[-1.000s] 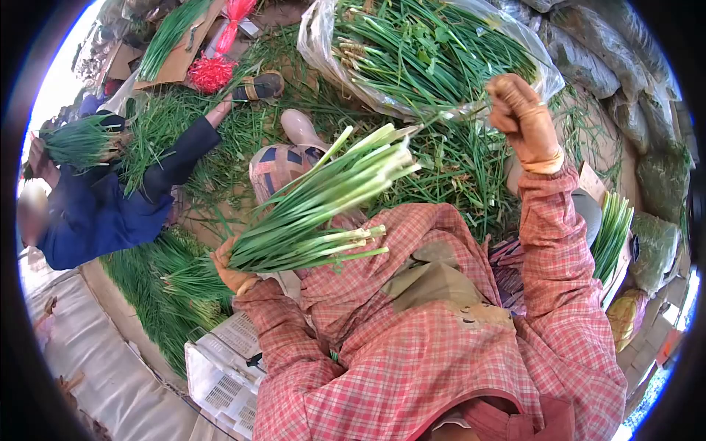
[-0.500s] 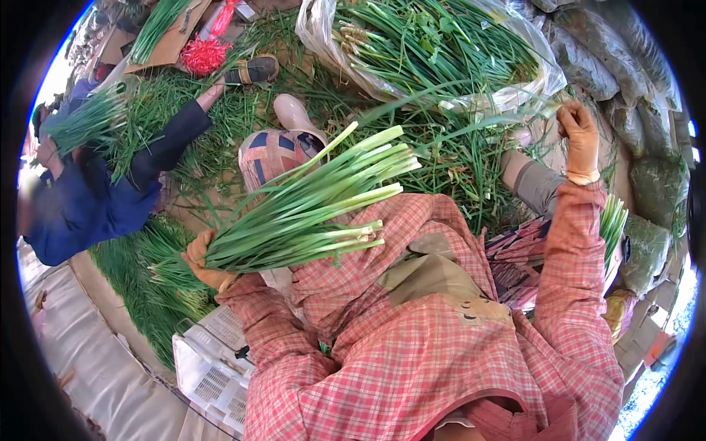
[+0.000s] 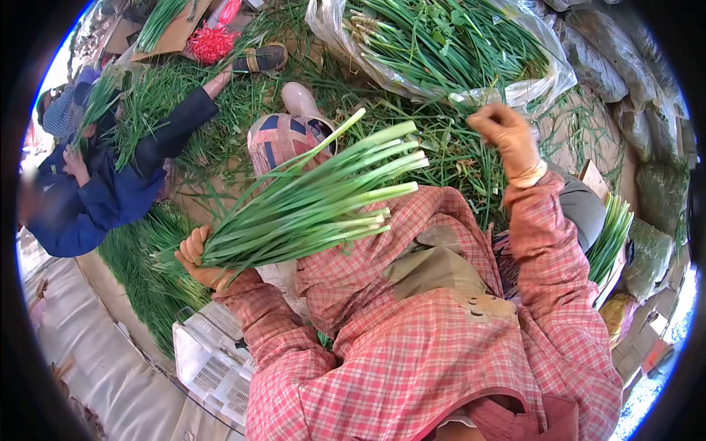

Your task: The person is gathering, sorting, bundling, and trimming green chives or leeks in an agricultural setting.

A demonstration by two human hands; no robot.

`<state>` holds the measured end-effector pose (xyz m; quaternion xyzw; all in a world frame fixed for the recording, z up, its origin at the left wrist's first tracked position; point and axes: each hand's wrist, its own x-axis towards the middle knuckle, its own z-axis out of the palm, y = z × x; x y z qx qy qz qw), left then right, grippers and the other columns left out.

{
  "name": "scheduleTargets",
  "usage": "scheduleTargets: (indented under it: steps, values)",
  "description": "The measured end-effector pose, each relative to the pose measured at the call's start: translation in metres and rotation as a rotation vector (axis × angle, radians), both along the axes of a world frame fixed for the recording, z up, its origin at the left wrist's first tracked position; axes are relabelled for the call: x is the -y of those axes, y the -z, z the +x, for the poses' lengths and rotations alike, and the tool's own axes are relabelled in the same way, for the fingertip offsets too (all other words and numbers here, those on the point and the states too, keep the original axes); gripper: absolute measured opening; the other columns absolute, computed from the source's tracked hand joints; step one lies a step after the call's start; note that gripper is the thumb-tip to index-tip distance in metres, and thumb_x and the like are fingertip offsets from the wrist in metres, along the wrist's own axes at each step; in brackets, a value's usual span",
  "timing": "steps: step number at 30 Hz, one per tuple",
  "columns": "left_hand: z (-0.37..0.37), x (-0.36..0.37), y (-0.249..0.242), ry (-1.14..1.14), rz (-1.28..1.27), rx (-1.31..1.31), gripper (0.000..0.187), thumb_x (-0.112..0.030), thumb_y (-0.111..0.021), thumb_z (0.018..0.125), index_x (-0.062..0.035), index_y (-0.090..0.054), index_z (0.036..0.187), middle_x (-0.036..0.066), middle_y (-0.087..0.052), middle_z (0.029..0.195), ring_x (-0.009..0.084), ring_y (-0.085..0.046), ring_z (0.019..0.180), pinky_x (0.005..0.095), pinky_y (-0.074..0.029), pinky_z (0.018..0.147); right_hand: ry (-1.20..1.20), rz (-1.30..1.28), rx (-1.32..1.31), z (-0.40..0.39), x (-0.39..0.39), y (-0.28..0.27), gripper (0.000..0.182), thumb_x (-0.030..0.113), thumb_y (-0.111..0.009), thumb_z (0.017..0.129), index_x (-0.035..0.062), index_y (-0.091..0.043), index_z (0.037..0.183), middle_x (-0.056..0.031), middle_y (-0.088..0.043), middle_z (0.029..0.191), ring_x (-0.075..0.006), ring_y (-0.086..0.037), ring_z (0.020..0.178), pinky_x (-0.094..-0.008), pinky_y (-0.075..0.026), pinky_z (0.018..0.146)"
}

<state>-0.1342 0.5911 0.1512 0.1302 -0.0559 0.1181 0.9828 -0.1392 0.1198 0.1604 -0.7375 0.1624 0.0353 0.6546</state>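
Note:
A bunch of garlic chives (image 3: pixel 316 198) lies across my lap, its pale cut ends to the right and its leaves fanned to the left. My left hand (image 3: pixel 202 261), in a tan glove, is wrapped round the leafy end. My gloved right hand (image 3: pixel 509 143) is raised to the right of the pale stem ends, apart from the bunch. Its fingers are curled closed, and nothing shows between them. Beyond it lies a clear plastic sheet (image 3: pixel 551 88) full of more chives (image 3: pixel 448 44).
Loose green leaves (image 3: pixel 456 165) litter the ground ahead. A co-worker in blue (image 3: pixel 110 198) sits at left among chives. A white plastic crate (image 3: pixel 213 360) is at lower left. Chives (image 3: pixel 610 231) stand by my right side, near filled plastic bags (image 3: pixel 654 191). Pink twine (image 3: pixel 212 44) lies ahead.
My right hand has moved left and slightly down toward the bunch; the long leaf trailing by it no longer shows. My left hand keeps its hold. The co-worker's hands and chives have shifted.

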Motion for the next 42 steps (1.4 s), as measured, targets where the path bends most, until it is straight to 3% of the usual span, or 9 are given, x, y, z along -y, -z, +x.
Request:
scheduleTargets:
  steps: [11, 18, 22, 24, 27, 28, 32, 37, 42]
  values:
    - [-0.009, 0.001, -0.001, -0.083, 0.098, -0.141, 0.037, -0.021, -0.038, 0.09, -0.0175, -0.027, 0.054, -0.007, -0.029, 0.05, 0.0092, -0.028, 0.053, 0.0258, -0.025, 0.059, -0.478, 0.397, -0.071, 0.045, -0.095, -0.021, 0.022, 0.01, -0.066, 0.073, 0.0007, -0.062, 0.093, -0.0062, -0.063, 0.086, -0.013, -0.056, 0.081, -0.0256, -0.043, 0.076]
    - [-0.012, -0.001, 0.003, -0.174, 0.17, -0.317, 0.037, -0.022, -0.04, 0.089, -0.0162, -0.028, 0.055, -0.005, -0.03, 0.052, 0.0133, -0.033, 0.058, 0.0282, -0.029, 0.066, -0.154, 0.574, -0.173, 0.029, -0.074, -0.045, 0.021, 0.013, -0.063, 0.075, 0.0, -0.061, 0.091, -0.0072, -0.062, 0.088, -0.0155, -0.057, 0.082, -0.0272, -0.044, 0.074]
    - [-0.023, -0.017, 0.025, -0.174, 0.099, -0.355, 0.037, -0.023, -0.04, 0.089, -0.0156, -0.028, 0.055, -0.004, -0.031, 0.054, 0.0152, -0.035, 0.062, 0.0292, -0.03, 0.069, 0.132, 0.834, 0.317, 0.011, 0.046, -0.016, 0.025, 0.014, -0.055, 0.079, -0.0033, -0.056, 0.097, -0.014, -0.058, 0.095, -0.024, -0.054, 0.093, -0.039, -0.039, 0.09]
    - [-0.027, -0.009, 0.022, -0.148, 0.123, -0.326, 0.037, -0.024, -0.04, 0.089, -0.0155, -0.028, 0.056, -0.003, -0.032, 0.054, 0.0152, -0.035, 0.062, 0.0292, -0.03, 0.07, 0.295, 0.696, 0.32, -0.004, 0.128, 0.005, 0.027, 0.016, -0.055, 0.079, -0.0052, -0.055, 0.096, -0.0146, -0.058, 0.094, -0.0236, -0.053, 0.094, -0.0384, -0.041, 0.087]
    - [-0.032, -0.017, 0.028, -0.17, 0.186, -0.345, 0.036, -0.024, -0.04, 0.089, -0.0154, -0.028, 0.056, -0.004, -0.031, 0.054, 0.0151, -0.035, 0.062, 0.0291, -0.03, 0.07, 0.018, -1.433, -0.681, -0.01, 0.114, -0.022, 0.034, 0.024, -0.064, 0.073, 0.0106, -0.056, 0.103, -0.0112, -0.059, 0.095, -0.0267, -0.053, 0.095, -0.0406, -0.041, 0.084]
    - [-0.032, -0.016, 0.025, -0.138, 0.164, -0.312, 0.036, -0.024, -0.04, 0.089, -0.0155, -0.028, 0.056, -0.004, -0.031, 0.054, 0.0151, -0.035, 0.062, 0.029, -0.03, 0.07, -0.125, -1.791, -0.438, -0.023, 0.102, -0.02, 0.037, 0.028, -0.067, 0.068, 0.0176, -0.057, 0.103, -0.0104, -0.058, 0.099, -0.0277, -0.053, 0.094, -0.0406, -0.041, 0.083]
    - [-0.035, -0.006, 0.009, -0.117, 0.214, -0.229, 0.038, -0.025, -0.04, 0.09, -0.0156, -0.026, 0.056, -0.004, -0.03, 0.053, 0.0148, -0.035, 0.062, 0.0287, -0.03, 0.071, -0.11, -0.873, 0.264, -0.004, 0.008, -0.045, 0.038, 0.031, -0.066, 0.07, 0.0069, -0.059, 0.098, -0.0104, -0.056, 0.103, -0.0247, -0.053, 0.095, -0.0348, -0.041, 0.083]
    - [-0.043, -0.005, -0.002, -0.063, 0.208, -0.101, 0.035, -0.023, -0.044, 0.09, -0.0153, -0.026, 0.06, -0.004, -0.031, 0.057, 0.0133, -0.032, 0.062, 0.03, -0.032, 0.071, -0.333, 0.323, -0.149, 0.014, -0.075, -0.021, 0.017, 0.017, -0.064, 0.076, 0.0006, -0.06, 0.08, -0.0005, -0.055, 0.071, -0.0077, -0.049, 0.066, -0.0232, -0.04, 0.058]
    - [-0.077, -0.034, 0.001, -0.115, 0.581, -0.321, 0.017, -0.023, -0.049, 0.088, -0.01, -0.042, 0.08, 0.003, -0.052, 0.093, 0.0187, -0.048, 0.083, 0.0378, -0.044, 0.078, -0.363, 0.443, 0.019, -0.013, -0.081, -0.029, 0.012, 0.007, -0.062, 0.075, 0.002, -0.056, 0.084, -0.0029, -0.057, 0.083, -0.0104, -0.052, 0.078, -0.0234, -0.043, 0.073]
